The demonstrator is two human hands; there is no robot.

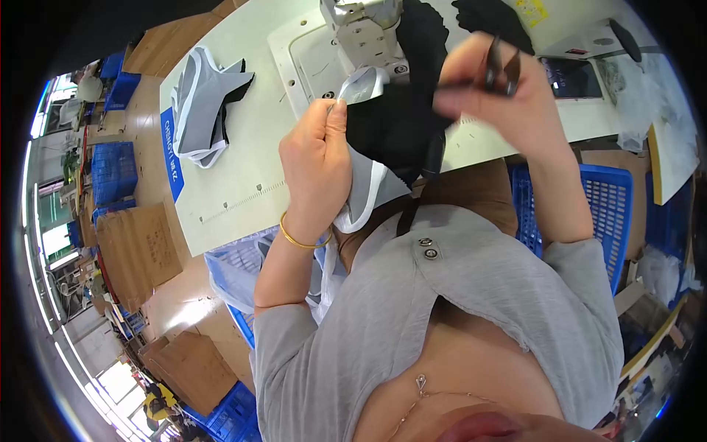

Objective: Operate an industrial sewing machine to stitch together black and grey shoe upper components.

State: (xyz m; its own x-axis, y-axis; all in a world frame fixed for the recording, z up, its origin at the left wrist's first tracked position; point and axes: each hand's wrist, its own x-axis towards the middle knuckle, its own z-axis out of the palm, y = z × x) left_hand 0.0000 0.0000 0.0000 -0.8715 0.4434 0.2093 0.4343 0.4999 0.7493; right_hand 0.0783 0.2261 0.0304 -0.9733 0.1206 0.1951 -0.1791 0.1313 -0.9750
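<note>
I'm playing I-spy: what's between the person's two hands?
Black cloth lies between the left hand and the blurred right hand, as the head view shows.

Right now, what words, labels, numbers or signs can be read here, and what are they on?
Blue strip on the table, left edge: large white lettering, readable, but not copied here.
Yellow sticker, top right: too small to read.
Small red label, upper right: too small.
Ruler scale on the near edge: too small.
Cardboard box, left: faint print, unreadable.
Black fabric in the left hand: no text shows.
</note>
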